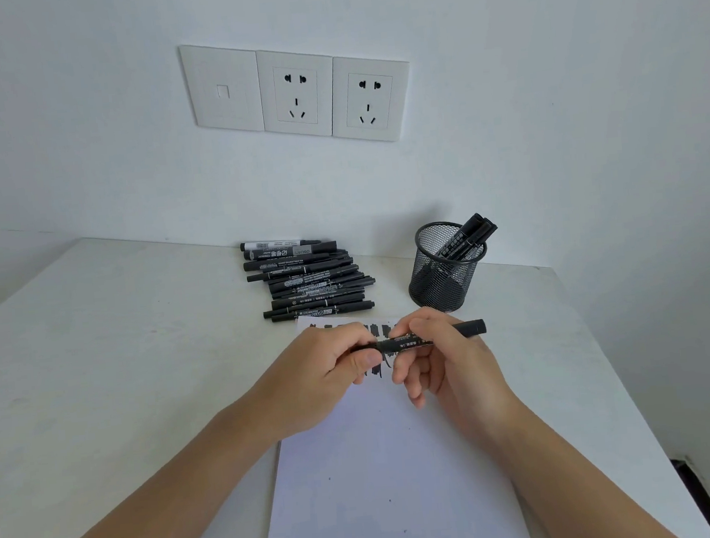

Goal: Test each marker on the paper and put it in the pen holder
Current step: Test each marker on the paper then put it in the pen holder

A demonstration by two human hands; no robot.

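From my screen, the slim black marker with white print (400, 343) lies level across both hands, held in the air over the far end of the white sheet of paper (383, 459). The left hand (328, 372) is curled round the marker's left end, thumb on top. The right hand (443, 364) pinches the barrel between thumb and forefinger, and the marker's right end sticks out past its knuckles. Black test strokes (376, 330) show on the paper just beyond the fingers.

The black wire-mesh pen holder (444, 278) stands just beyond the right hand, with a few black markers (472, 232) leaning in it. The heap of loose black markers (311, 281) lies left of the holder, touching the paper's far edge.

The white desk (116, 354) has bare room left of the paper. Its right edge runs close beside the paper and holder, and its far edge meets the wall.
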